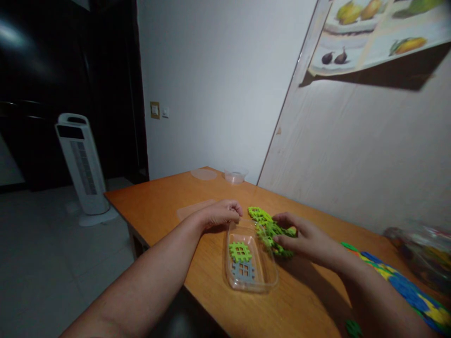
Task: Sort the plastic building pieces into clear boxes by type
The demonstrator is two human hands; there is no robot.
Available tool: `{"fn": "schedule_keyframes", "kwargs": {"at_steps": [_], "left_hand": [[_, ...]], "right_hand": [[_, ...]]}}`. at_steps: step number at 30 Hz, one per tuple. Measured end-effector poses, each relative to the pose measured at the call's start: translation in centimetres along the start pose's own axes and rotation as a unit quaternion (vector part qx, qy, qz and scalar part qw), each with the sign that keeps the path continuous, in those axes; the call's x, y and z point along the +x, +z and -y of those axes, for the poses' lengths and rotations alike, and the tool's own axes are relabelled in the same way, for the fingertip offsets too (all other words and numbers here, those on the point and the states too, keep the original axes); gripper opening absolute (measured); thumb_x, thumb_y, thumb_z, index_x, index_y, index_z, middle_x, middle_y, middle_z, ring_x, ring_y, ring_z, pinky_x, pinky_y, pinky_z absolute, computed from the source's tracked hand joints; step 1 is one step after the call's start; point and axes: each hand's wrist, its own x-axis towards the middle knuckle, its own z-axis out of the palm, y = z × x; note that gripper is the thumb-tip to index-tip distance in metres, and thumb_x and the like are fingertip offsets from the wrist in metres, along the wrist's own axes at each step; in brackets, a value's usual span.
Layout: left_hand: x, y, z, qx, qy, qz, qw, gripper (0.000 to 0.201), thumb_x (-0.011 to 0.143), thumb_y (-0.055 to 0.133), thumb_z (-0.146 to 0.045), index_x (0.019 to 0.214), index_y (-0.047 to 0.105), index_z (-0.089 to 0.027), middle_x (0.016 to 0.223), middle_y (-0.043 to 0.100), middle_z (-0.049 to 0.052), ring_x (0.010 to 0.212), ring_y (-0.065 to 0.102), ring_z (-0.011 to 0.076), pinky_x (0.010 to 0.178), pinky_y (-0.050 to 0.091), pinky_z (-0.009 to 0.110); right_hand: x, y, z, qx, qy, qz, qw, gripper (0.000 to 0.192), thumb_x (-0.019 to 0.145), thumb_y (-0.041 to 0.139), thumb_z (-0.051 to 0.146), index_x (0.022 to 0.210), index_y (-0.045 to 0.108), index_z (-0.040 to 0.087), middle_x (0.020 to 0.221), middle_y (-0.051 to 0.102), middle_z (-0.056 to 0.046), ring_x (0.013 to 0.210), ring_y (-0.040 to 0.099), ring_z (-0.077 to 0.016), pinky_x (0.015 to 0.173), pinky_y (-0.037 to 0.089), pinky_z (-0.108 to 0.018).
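Note:
A clear plastic tray (pixel 269 281) lies on the wooden table (pixel 169 202) in front of me. Inside it sit a green waffle block (pixel 240 251) and a grey waffle block (pixel 243 270). My left hand (pixel 220 214) grips the tray's far left rim with curled fingers. My right hand (pixel 306 238) is closed on a bunch of joined green waffle blocks (pixel 269 229) that hangs over the tray's right side.
A clear lid (pixel 192 209) lies left of my left hand. A small clear tub (pixel 235 176) and round lid (pixel 204 174) sit at the table's far end. Coloured blocks (pixel 405 286) and a plastic bag (pixel 423 253) lie right. A tower fan (pixel 82 164) stands on the floor.

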Motion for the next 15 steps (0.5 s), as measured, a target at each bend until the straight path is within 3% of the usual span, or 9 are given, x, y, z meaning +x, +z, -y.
{"fn": "schedule_keyframes", "kwargs": {"at_steps": [4,8,11,15], "left_hand": [[-0.1,0.1,-0.2,-0.009,-0.003,0.001,1.000,0.022,0.062,0.062,-0.019,0.084,0.062,-0.016,0.068,0.055,-0.001,0.056,0.047,0.0095,0.049,0.027,0.021],[-0.2,0.0,-0.5,-0.004,0.000,-0.002,1.000,0.020,0.062,0.064,-0.019,0.082,0.062,-0.016,0.066,0.055,-0.001,0.056,0.047,0.0098,0.049,0.029,0.022],[-0.2,0.0,-0.6,-0.003,0.002,-0.002,1.000,0.020,0.062,0.064,-0.020,0.081,0.062,-0.016,0.067,0.055,-0.001,0.056,0.047,0.0098,0.049,0.029,0.022],[-0.2,0.1,-0.5,-0.024,-0.007,0.008,1.000,0.020,0.062,0.063,-0.019,0.081,0.061,-0.017,0.068,0.056,-0.001,0.056,0.047,0.0096,0.049,0.028,0.022]], "right_hand": [[0.1,-0.8,0.6,0.075,0.019,-0.033,0.996,0.052,0.072,0.072,0.045,0.119,0.065,0.022,0.118,0.068,-0.009,0.107,0.061,-0.0277,0.093,0.047,-0.041],[0.7,-1.8,-3.8,0.013,0.057,-0.145,0.988,0.039,0.070,0.071,0.042,0.103,0.071,0.021,0.106,0.072,-0.011,0.099,0.064,-0.0294,0.092,0.048,-0.045],[0.7,-2.0,-7.1,-0.005,0.079,-0.135,0.988,0.040,0.066,0.074,0.041,0.101,0.073,0.021,0.109,0.072,-0.012,0.102,0.065,-0.0306,0.092,0.048,-0.044],[0.6,-1.0,-8.4,0.004,0.106,-0.132,0.986,0.045,0.062,0.077,0.045,0.100,0.074,0.021,0.104,0.074,-0.010,0.099,0.066,-0.0305,0.087,0.050,-0.041]]}}
